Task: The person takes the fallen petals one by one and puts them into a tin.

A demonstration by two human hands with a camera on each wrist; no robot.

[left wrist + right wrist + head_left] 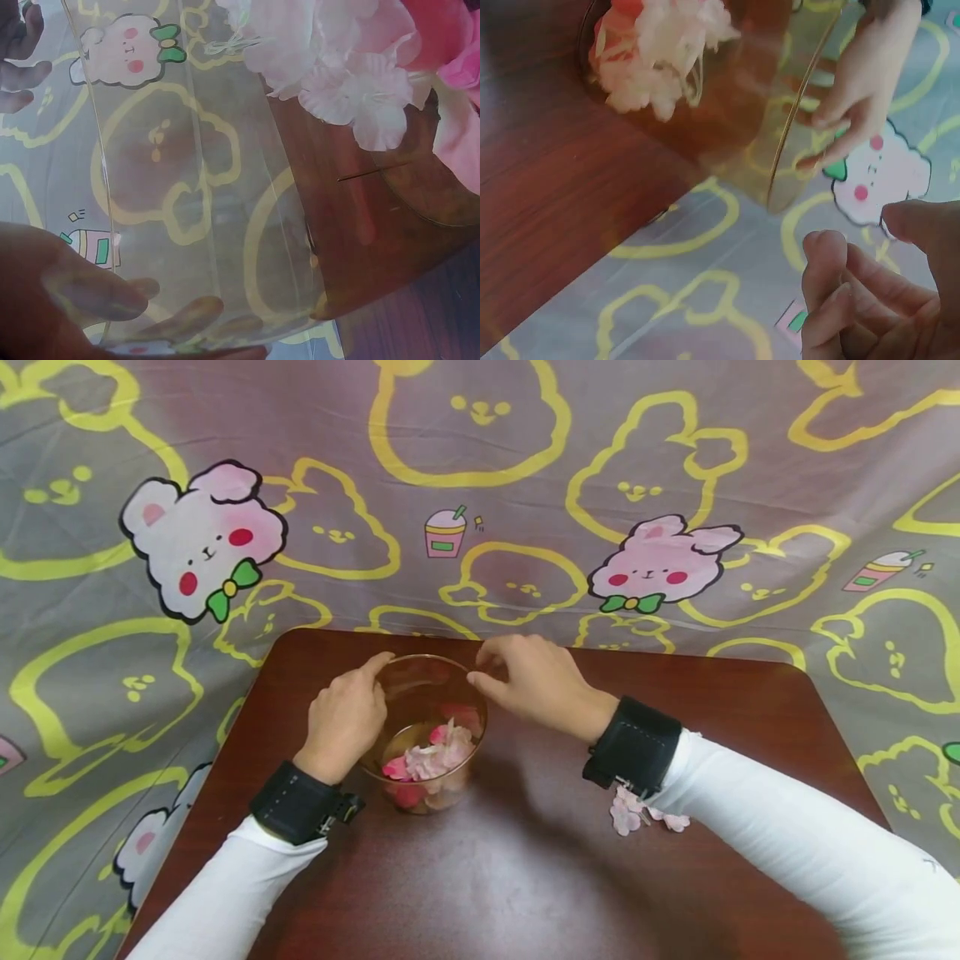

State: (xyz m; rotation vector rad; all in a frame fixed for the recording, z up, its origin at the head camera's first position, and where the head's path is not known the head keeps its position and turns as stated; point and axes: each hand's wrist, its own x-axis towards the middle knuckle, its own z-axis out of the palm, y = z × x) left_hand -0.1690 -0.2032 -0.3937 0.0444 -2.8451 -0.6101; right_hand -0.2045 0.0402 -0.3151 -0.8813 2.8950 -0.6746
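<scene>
A clear amber container [401,689] with a round, wide mouth stands on the left half of the table. Inside it lie pale and deep pink flowers [431,760], seen close in the left wrist view as ruffled blossoms [360,97]. My left hand [345,718] holds the container by its rim and wall on the left; fingers show through the see-through side in the right wrist view. At the opposite edge of the rim is my right hand [532,681]. Its fingers [825,255] are loosely bent, with nothing between them and the thumb.
Several pale pink blossoms [626,814] lie on the brown table [465,893], partly beneath my right forearm. A grey cloth with yellow outlines and cartoon rabbits [652,564] hangs behind the table and down its sides. Black bands [633,743] are strapped round both wrists.
</scene>
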